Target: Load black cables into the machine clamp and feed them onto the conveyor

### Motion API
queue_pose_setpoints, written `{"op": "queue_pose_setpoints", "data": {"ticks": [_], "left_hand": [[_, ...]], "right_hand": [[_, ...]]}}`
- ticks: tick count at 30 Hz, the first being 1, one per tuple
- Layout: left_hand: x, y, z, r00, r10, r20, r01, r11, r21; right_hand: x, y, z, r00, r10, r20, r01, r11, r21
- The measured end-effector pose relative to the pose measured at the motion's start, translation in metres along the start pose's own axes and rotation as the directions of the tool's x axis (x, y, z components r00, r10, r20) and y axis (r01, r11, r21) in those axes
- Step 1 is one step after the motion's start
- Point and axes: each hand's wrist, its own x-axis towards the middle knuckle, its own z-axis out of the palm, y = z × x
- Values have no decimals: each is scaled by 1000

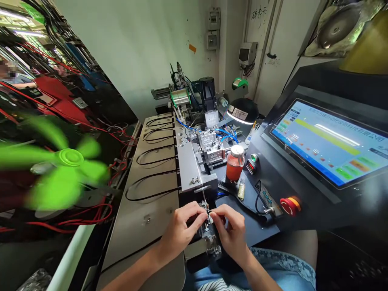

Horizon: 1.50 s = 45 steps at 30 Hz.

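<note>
My left hand [186, 226] and my right hand [232, 228] meet over a small metal fixture [206, 234] at the near end of the machine. Thumb and forefinger of each hand are pinched together, the tips almost touching one another. Whatever lies between the fingertips is too small to make out. Just beyond the hands is a flat metal plate [189, 165] with two screws near its front edge. Several black cable loops [151, 198] stretch over the pale bench top [160, 210], left of the plate.
A red jar [235, 163] with a white lid and a small bottle [241, 190] stand to the right. Beyond them are a touchscreen [327, 141] and a red emergency button [289, 206]. A green fan [70, 157] spins at left. A person [18, 79] is far left.
</note>
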Motion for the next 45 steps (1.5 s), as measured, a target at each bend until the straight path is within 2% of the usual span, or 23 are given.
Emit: {"op": "queue_pose_setpoints", "data": {"ticks": [3,5,10,14,19,24,34,39,42,45], "left_hand": [[-3,3,3,1000,-27,-16,27,999,-23],[-3,3,3,1000,-25,-14,24,1000,-13],[3,-8,-2,999,-36,-40,43,984,173],[8,-16,-4,992,-127,-26,129,956,262],[10,-18,-2,987,-159,-25,159,942,296],[10,-18,-1,985,-170,-37,173,923,344],[14,-19,5,987,-151,-49,158,903,401],[14,-20,7,989,-139,-51,148,895,420],[10,-23,8,995,-78,-67,100,881,462],[4,-28,8,991,56,-123,15,857,515]], "right_hand": [[-7,3,10,989,-112,-101,104,991,-84],[-8,6,12,986,-118,-114,104,988,-117],[-2,12,5,999,48,9,-47,997,-65],[2,19,-5,988,151,-18,-152,986,-73],[1,23,-9,982,180,-53,-183,980,-73],[0,27,-8,982,188,-18,-189,981,-52],[17,39,15,979,174,108,-164,982,-92],[21,41,23,978,133,159,-127,991,-44],[19,43,25,978,140,155,-144,989,16],[17,45,28,977,160,142,-168,985,47]]}}
